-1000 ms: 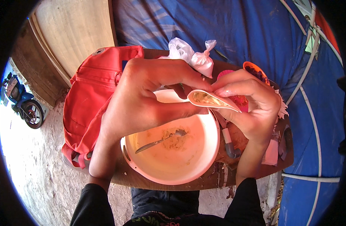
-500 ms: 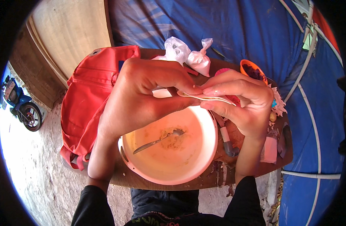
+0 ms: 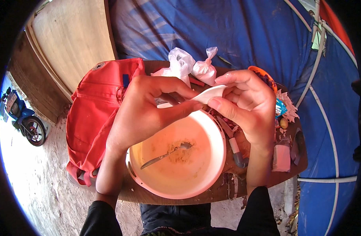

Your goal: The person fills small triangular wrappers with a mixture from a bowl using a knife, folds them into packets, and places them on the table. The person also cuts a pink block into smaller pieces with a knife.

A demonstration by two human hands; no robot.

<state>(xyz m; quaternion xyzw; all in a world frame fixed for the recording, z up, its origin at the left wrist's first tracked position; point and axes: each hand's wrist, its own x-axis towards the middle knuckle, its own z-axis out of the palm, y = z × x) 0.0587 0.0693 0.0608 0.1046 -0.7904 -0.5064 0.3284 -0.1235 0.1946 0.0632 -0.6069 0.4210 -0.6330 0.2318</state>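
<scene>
Above the basin, my left hand (image 3: 139, 106) pinches one end of a white, folded dumpling wrapper (image 3: 209, 94) between thumb and fingers. My right hand (image 3: 247, 104) is at the other end, its thumb against the wrapper's lower edge and its curled fingers behind and above. Whether anything lies inside the fold is hidden. Below both hands is a wide, pale round basin (image 3: 217, 157), its inside smeared with brownish residue. A metal spoon (image 3: 164, 155) lies in it.
A red backpack (image 3: 96, 118) covers the table's left side. Behind are a white plastic bag (image 3: 180, 63) and a tied bag of white powder (image 3: 205, 70). An orange bowl (image 3: 263, 72), a grey-handled tool (image 3: 237, 153) and a pinkish block (image 3: 282, 158) are at right.
The wrapper has turned from edge-on to show its white, flat side. My right hand's fingers have loosened and lifted away from its upper edge. The left hand keeps its pinch.
</scene>
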